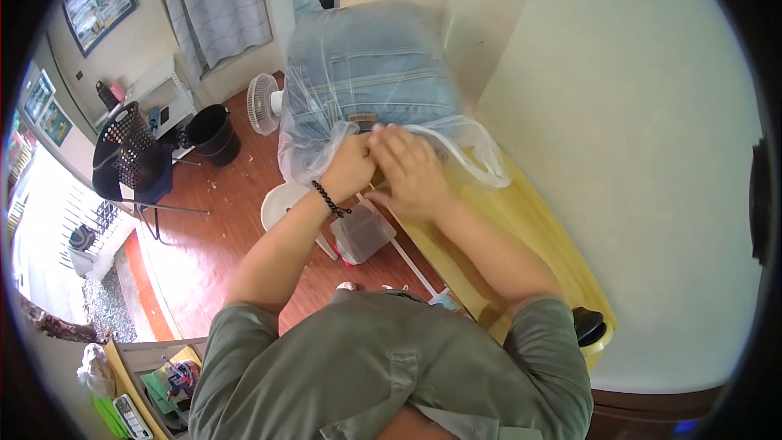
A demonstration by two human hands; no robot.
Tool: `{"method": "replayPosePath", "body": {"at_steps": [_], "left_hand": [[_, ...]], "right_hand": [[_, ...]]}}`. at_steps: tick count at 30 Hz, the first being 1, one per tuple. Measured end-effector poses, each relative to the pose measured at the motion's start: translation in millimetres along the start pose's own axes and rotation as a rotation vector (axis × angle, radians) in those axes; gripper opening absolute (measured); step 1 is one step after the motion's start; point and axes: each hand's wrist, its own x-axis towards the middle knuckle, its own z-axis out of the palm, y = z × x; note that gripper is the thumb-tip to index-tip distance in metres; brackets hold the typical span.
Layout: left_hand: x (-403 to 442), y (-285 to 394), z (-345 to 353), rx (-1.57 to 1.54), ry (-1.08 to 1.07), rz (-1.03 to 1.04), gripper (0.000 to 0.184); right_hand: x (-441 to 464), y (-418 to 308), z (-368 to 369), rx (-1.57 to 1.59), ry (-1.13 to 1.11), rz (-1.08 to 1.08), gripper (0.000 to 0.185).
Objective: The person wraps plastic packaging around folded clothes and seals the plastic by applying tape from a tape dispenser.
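A clear plastic bag (305,151) packed with folded blue jeans (387,69) lies at the far end of a yellow wooden table. My left hand (352,167), with a dark beaded bracelet at the wrist, is closed on the gathered plastic at the bag's near side. Beside it, my right hand (411,171) is flat with its fingers stretched out, the fingertips by the left knuckles. To the right of my right hand, a loose white-edged loop of the bag (481,159) rests on the table. The plastic inside my left fist is hidden.
The yellow table (542,248) runs along the wall, with a black object (588,326) at its near end. Left of it are a white stool (281,204), a translucent container (362,232), a fan (263,103), a black bin (213,134) and a chair with a basket (134,147).
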Motion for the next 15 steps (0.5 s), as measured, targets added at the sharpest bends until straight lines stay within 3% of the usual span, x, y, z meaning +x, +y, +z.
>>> {"method": "replayPosePath", "body": {"at_steps": [4,5,9,12,15], "left_hand": [[4.5,-5.5,-7.0,-0.066,-0.075,-0.128,0.031],[6.3,-5.7,-12.8,-0.077,-0.126,-0.164,0.031],[6.4,-6.3,-16.6,-0.172,-0.120,-0.254,0.031],[6.2,3.4,-21.5,-0.039,-0.168,-0.261,0.032],[-20.3,51.2,-27.5,0.317,-0.138,-0.234,0.022]], "right_hand": [[-13.5,63.3,38.0,-0.136,0.086,-0.291,0.073],[-12.9,67.5,50.0,-0.091,0.185,-0.317,0.064],[0.1,51.3,21.2,-0.238,0.086,-0.262,0.022],[6.9,50.9,14.7,-0.277,0.070,-0.312,0.010],[15.9,45.7,7.5,-0.288,0.097,-0.315,0.009]]}}
